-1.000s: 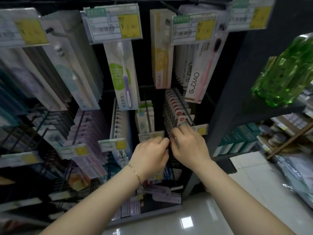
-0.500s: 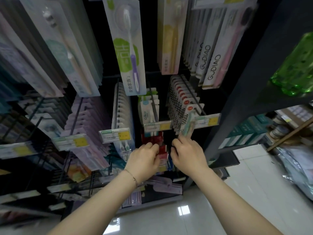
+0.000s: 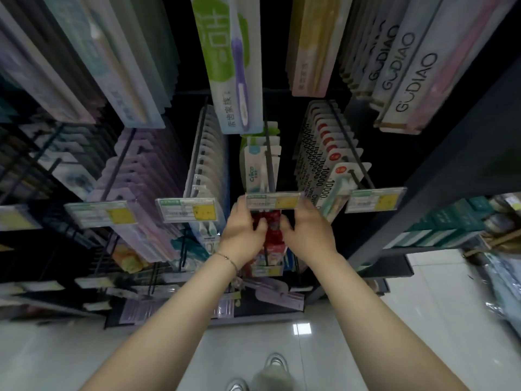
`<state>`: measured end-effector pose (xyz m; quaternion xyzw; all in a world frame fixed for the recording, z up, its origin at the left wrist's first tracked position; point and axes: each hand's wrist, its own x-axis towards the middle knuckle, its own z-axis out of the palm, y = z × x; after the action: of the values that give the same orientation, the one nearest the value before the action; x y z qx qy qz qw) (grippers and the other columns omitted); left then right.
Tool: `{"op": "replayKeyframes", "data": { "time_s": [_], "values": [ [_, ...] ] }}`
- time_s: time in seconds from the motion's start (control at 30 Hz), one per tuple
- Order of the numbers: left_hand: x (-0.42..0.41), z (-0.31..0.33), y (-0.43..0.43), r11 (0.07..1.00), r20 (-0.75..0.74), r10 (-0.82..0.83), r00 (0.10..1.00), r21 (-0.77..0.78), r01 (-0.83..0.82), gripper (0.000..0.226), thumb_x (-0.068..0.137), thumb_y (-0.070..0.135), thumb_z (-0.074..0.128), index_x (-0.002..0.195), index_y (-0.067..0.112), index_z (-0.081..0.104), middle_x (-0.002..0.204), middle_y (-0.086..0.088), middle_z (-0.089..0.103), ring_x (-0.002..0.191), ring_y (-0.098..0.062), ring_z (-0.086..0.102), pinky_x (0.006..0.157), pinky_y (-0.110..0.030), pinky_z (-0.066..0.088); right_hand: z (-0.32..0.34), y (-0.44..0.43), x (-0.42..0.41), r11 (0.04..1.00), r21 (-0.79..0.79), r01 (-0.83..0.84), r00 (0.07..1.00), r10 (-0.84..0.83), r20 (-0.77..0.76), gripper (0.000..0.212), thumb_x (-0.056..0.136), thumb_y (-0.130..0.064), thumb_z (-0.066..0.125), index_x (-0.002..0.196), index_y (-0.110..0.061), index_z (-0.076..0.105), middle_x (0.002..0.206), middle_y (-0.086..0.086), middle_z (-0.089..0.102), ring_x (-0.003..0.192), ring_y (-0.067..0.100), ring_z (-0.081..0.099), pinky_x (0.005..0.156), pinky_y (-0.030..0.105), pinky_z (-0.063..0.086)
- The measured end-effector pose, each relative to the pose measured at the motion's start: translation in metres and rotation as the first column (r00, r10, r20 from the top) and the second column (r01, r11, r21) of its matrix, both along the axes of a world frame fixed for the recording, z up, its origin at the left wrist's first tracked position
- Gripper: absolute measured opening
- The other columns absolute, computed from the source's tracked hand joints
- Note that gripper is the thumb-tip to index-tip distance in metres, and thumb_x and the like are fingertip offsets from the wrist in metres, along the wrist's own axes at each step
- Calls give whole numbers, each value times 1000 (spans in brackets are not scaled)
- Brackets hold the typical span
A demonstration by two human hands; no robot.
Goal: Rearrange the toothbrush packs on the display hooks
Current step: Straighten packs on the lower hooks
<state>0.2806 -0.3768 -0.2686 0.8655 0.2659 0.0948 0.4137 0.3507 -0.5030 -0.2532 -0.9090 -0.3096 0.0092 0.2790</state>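
Rows of toothbrush packs hang on black display hooks in front of me. Both hands reach under a price tag at the tip of the middle hook, which carries white-and-green packs. My left hand and my right hand have their fingers curled around red packs that hang on the row just below. A pack marked 10000 is the front one on the hook to the right.
Longer packs hang overhead, one green and purple and some marked GUDIAO. Lilac packs and white packs fill hooks on the left. A dark shelf upright stands right. White floor tiles and my shoes are below.
Both hands dropped from the tip of the 10000 hook to the red packs one row lower. The view tilted downward, so the shelves slid up in the frame.
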Motion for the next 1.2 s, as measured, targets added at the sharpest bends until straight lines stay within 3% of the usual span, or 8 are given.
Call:
{"op": "replayKeyframes", "data": {
  "time_s": [0.13, 0.3, 0.47, 0.6, 0.67, 0.77, 1.07, 1.2],
  "values": [
    [9, -7, 4, 989, 105, 58, 993, -144, -42, 55, 94, 16, 54, 143, 17, 30, 135, -2, 45, 123, -13, 45, 103, -22, 34, 4, 12, 17, 1000, -4, -13, 997, 13, -77, 54, 93, -26, 52, 143, -19, 34, 134, 7, 47, 116, 24, 51, 87, 36, 49],
    [20, -8, 14, 982, 164, 113, 980, -168, -86, 72, 93, 17, 58, 150, 8, 16, 149, -11, 35, 136, -21, 36, 111, -25, 27, 10, 26, 34, 997, 8, -77, 983, 77, -170, 60, 95, -28, 52, 148, -23, 25, 141, 6, 40, 123, 25, 45, 95, 34, 42],
    [34, -4, 15, 944, 241, 178, 954, -315, -97, 84, 86, 38, 59, 152, 13, 13, 153, -7, 31, 139, -18, 33, 116, -39, 29, -3, 43, 42, 897, 439, 45, 875, 177, -451, 42, 96, -27, 55, 136, -20, 44, 118, -12, 52, 112, 9, 52, 91, 22, 42],
    [42, -3, 17, 922, 252, 192, 949, -377, -87, 61, 94, 24, 59, 145, 20, 26, 133, 3, 49, 124, -15, 48, 107, -35, 41, -13, 53, 49, 806, 557, 199, 798, 196, -569, 31, 98, -26, 51, 128, -15, 53, 107, -11, 60, 100, 10, 60, 89, 28, 50],
    [46, -5, 19, 914, 251, 216, 944, -392, -105, 33, 98, 21, 53, 128, 25, 40, 116, 10, 56, 114, -14, 56, 101, -40, 48, -16, 56, 51, 789, 573, 223, 789, 199, -581, 29, 99, -27, 50, 125, -15, 56, 111, -4, 64, 100, 11, 62, 87, 30, 52],
    [47, -1, 19, 919, 255, 257, 932, -363, -154, 10, 101, 22, 45, 110, 20, 48, 103, 5, 60, 103, -16, 60, 93, -37, 51, -19, 55, 52, 784, 576, 232, 802, 180, -569, 31, 98, -27, 51, 124, -12, 56, 117, 6, 62, 99, 14, 62, 87, 30, 52],
    [44, 11, 18, 900, 205, 269, 941, -403, -169, 19, 101, 29, 44, 101, 11, 52, 94, -4, 63, 88, -18, 61, 79, -35, 51, -9, 52, 46, 757, 608, 239, 842, 151, -518, 23, 97, -26, 53, 115, -12, 60, 98, 4, 65, 86, 13, 62, 76, 28, 52],
    [41, 10, 15, 872, 126, 256, 959, -458, -172, 10, 99, 25, 51, 98, 16, 49, 93, -2, 61, 88, -16, 60, 87, -39, 51, -1, 49, 41, 770, 606, 200, 837, 188, -514, 11, 97, -24, 53, 104, -25, 62, 93, -6, 65, 89, 16, 63, 78, 32, 53]
  ]
}}
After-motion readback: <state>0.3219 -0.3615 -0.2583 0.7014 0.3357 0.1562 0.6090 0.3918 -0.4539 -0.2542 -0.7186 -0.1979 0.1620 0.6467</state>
